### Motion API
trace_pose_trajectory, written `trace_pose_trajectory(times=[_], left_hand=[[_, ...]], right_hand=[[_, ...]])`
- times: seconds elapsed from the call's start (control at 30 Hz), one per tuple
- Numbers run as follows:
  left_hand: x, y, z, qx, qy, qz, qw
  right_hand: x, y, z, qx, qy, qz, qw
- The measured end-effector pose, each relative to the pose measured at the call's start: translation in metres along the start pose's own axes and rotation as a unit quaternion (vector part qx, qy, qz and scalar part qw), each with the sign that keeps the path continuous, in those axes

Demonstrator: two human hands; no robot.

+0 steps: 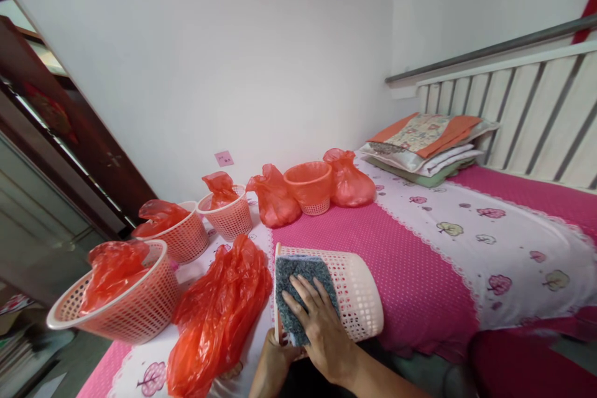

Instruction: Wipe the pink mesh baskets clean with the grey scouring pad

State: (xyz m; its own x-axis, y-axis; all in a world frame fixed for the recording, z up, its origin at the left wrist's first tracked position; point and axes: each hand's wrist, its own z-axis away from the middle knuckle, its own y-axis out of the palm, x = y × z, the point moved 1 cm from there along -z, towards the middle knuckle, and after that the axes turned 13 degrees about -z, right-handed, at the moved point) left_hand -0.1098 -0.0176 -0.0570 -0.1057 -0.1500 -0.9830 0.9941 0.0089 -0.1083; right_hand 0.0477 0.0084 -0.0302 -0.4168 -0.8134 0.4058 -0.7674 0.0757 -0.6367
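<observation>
A pale pink perforated plastic wastebasket (357, 289) lies on its side near the bed's front edge, its rim facing left. My left hand (274, 362) is closed around the lower part of that rim, its fingers partly hidden. Spread over the side by the rim is a dark grey-green cloth (291, 317) with a pale edge. My right hand (324, 326) rests flat on the cloth, fingers stretched out, pressing it against the wastebasket. To the left, a crumpled red plastic bag (221, 314) lies loose on the bedspread.
Several pink baskets with red bags, including a near one (135, 308), line the left side. A bag-lined basket (310, 183) stands by the wall between two red bags (352, 180). Folded bedding (422, 143) is piled beside the radiator (527, 112). Patterned bedspread (410, 273) underneath.
</observation>
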Motion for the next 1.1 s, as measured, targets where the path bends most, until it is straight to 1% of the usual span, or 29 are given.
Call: trace_pose_trajectory(times=[0.07,0.17,0.37,0.53,0.73,0.87,1.0,1.1], left_hand=[[-0.006,0.002,0.001,0.013,0.009,0.001,1.000],[-0.013,0.005,0.003,0.019,0.011,0.007,1.000],[-0.009,0.001,0.006,0.032,0.004,0.031,0.999],[-0.003,-0.003,0.003,0.038,0.007,0.020,0.999],[0.003,-0.006,-0.001,0.035,0.014,0.015,0.999],[0.013,-0.007,-0.003,0.029,0.025,0.018,0.999],[0.033,-0.007,-0.005,-0.004,0.040,-0.017,0.999],[0.045,-0.008,-0.005,-0.031,0.036,-0.053,0.997]], right_hand=[[-0.005,-0.002,0.009,0.005,-0.015,0.000,1.000],[-0.015,-0.008,0.024,0.007,-0.017,0.006,1.000],[-0.035,-0.020,0.053,-0.006,-0.004,0.031,0.999],[-0.057,-0.029,0.071,-0.046,0.020,0.055,0.997],[-0.094,-0.038,0.074,-0.111,0.079,0.066,0.988],[-0.110,-0.039,0.075,-0.137,0.099,0.059,0.984],[-0.109,-0.037,0.081,-0.131,0.102,0.056,0.985],[-0.105,-0.037,0.088,-0.132,0.091,0.064,0.985]])
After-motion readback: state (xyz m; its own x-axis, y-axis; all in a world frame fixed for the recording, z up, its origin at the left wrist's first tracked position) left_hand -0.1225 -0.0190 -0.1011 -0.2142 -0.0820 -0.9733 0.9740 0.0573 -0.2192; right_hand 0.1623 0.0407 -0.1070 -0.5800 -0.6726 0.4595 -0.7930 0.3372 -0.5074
